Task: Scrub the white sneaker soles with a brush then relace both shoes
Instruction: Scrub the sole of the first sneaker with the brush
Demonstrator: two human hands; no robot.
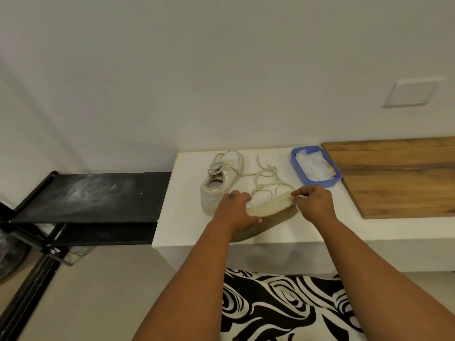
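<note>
So the sneaker (267,205) being worked on is tipped on its side near the front edge of the white desk (187,217), tan tread facing the person, long axis running from lower left (heel end) up to the right (toe end). The left hand (235,212) wraps over the heel half and pins it, fingers curled round the upper and sole edge. The right hand (314,204) sits right at the toe end, fingers pinched on something thin and pale, probably the brush handle, though it's too small to say for sure. So the sole strip lies between the two hands, and any scrubbing stroke would likely run along that axis from the right hand toward the left.

Its loose lace (266,171) trails back across the desk. The second sneaker (221,178) stands upright just behind and left, close to touching the left hand. A blue tray (299,178) with crumpled tissue sits behind the right hand, near but apart. A wooden board (398,178) lies further right, a black rack (98,195) off left.
</note>
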